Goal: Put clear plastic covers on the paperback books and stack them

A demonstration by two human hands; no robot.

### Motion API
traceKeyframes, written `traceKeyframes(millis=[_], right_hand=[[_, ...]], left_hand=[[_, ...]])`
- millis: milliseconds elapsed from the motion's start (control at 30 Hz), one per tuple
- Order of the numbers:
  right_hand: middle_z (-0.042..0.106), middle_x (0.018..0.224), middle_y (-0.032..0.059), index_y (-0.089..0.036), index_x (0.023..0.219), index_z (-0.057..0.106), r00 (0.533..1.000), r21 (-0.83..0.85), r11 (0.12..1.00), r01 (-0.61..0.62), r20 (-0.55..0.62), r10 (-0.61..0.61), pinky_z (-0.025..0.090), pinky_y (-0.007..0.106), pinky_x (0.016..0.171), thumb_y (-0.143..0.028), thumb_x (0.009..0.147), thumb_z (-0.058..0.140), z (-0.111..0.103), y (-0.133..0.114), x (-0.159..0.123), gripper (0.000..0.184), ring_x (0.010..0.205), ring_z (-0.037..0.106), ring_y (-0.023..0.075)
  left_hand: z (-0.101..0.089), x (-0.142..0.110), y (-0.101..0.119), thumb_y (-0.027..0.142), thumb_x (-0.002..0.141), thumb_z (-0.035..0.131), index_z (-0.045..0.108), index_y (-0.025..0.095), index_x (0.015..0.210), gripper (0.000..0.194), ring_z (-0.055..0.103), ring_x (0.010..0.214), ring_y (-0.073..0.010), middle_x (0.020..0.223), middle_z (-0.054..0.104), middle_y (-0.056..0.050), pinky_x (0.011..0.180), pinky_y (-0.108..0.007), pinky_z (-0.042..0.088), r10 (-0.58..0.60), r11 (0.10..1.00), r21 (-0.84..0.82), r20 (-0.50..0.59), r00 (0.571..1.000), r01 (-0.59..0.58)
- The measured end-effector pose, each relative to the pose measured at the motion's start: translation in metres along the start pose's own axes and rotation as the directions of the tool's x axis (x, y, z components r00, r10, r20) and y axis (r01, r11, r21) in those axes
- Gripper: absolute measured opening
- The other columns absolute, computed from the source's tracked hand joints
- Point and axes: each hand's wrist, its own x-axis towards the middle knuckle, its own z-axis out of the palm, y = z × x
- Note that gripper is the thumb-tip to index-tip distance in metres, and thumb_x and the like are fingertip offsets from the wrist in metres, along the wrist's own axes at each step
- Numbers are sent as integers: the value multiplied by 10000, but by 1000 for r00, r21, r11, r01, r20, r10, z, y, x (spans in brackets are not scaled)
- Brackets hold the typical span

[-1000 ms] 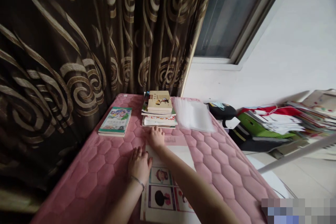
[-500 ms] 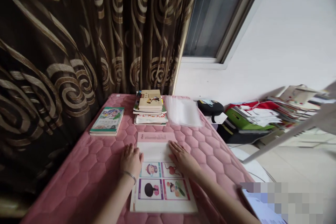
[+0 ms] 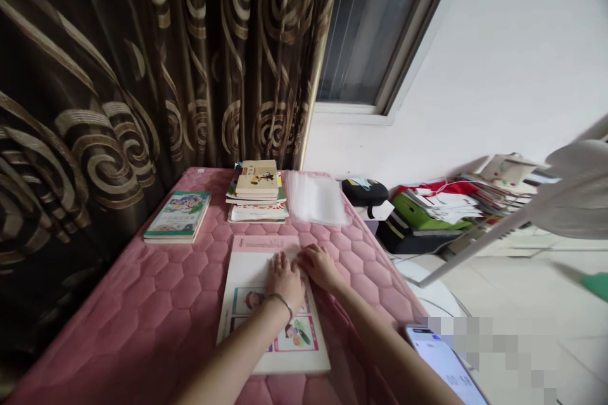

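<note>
A thin book (image 3: 251, 269) with a pink top band and framed cartoon pictures lies flat in front of me. My left hand (image 3: 285, 278), with a bracelet at its wrist, rests palm down on the page near the right side and covers part of the upper pictures. Its fingers are stretched out. At the book's upper right edge is my right hand (image 3: 319, 267), fingers bent, the tips touching the edge of the page. Whether those fingertips pinch anything is too small to make out.
Beyond the book stand a stack of books (image 3: 257, 186) and clear plastic sleeves (image 3: 318, 199) on the pink quilted surface (image 3: 166, 288). A green-edged book (image 3: 178, 215) lies at left. A phone (image 3: 441, 361) is at lower right, by a white lamp (image 3: 475, 243). Curtains (image 3: 142, 107) hang along the left.
My left hand has moved from the book's left edge across onto the page at right. The right hand has drawn its fingers in at the upper right edge. The view has shifted slightly.
</note>
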Motion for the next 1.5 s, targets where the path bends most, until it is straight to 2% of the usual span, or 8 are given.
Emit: traceKeyframes(millis=[300, 500, 633, 867, 1033, 1233, 1400, 1500], right_hand=[[594, 1053, 79, -197, 929, 597, 968, -74, 966, -249, -52, 245, 349, 333, 791, -428, 802, 609, 9, 11, 48, 263, 1002, 511, 244], [611, 1049, 101, -176, 897, 604, 956, -81, 955, -286, -86, 279, 337, 363, 818, -434, 834, 559, 6, 11, 79, 269, 1040, 504, 266], [596, 1098, 115, -169, 949, 582, 954, -101, 953, -287, -117, 275, 342, 358, 815, -435, 836, 553, 10, 11, 68, 290, 1037, 513, 269], [609, 992, 66, -198, 877, 554, 978, -59, 976, -207, -20, 207, 351, 317, 766, -424, 744, 662, 13, 21, 30, 283, 975, 539, 234], [612, 1009, 79, -194, 858, 564, 951, -41, 950, -309, 16, 310, 380, 337, 753, -466, 674, 706, 1, 19, 50, 358, 980, 537, 255], [607, 1068, 127, -179, 902, 585, 917, -33, 917, -398, -59, 395, 394, 391, 791, -512, 742, 632, 0, 11, 81, 372, 1060, 503, 298], [589, 1104, 145, -163, 955, 571, 932, -96, 931, -351, -133, 338, 374, 401, 819, -478, 844, 521, 9, 6, 67, 338, 1080, 494, 299], [595, 1078, 113, -176, 928, 563, 953, -105, 949, -296, -93, 287, 366, 373, 814, -473, 808, 578, 12, 11, 49, 321, 1058, 506, 284]], left_hand=[[10, -2, -6, 326, 882, 406, 537, 210, 1294, 447, 273, 1371, -334, 1468, 364, -146, 1114, -519, 210, 25, 999, -42, -48, 999, -27], [8, -3, -5, 336, 875, 424, 542, 225, 1294, 449, 269, 1374, -334, 1468, 366, -141, 1127, -489, 207, 22, 996, -82, -68, 997, -27], [9, -4, -7, 349, 869, 435, 539, 244, 1294, 450, 267, 1377, -324, 1478, 358, -115, 1128, -498, 208, 16, 995, -97, -60, 998, -22], [10, -3, -7, 325, 859, 450, 549, 231, 1286, 448, 267, 1375, -335, 1481, 350, -131, 1129, -508, 196, 32, 996, -85, -58, 998, -37], [10, -3, -6, 349, 869, 429, 545, 244, 1289, 449, 266, 1377, -327, 1475, 363, -119, 1131, -497, 199, 20, 995, -95, -65, 998, -26], [11, -4, -7, 347, 869, 431, 543, 264, 1288, 442, 259, 1382, -323, 1483, 352, -112, 1127, -507, 210, 19, 994, -106, -73, 997, -27], [12, -3, -8, 351, 866, 433, 545, 264, 1286, 444, 258, 1383, -317, 1486, 350, -101, 1126, -504, 216, 17, 994, -108, -70, 997, -24], [12, -3, -8, 347, 864, 430, 548, 253, 1284, 446, 262, 1380, -318, 1483, 356, -96, 1126, -501, 215, 16, 995, -102, -73, 997, -24]])
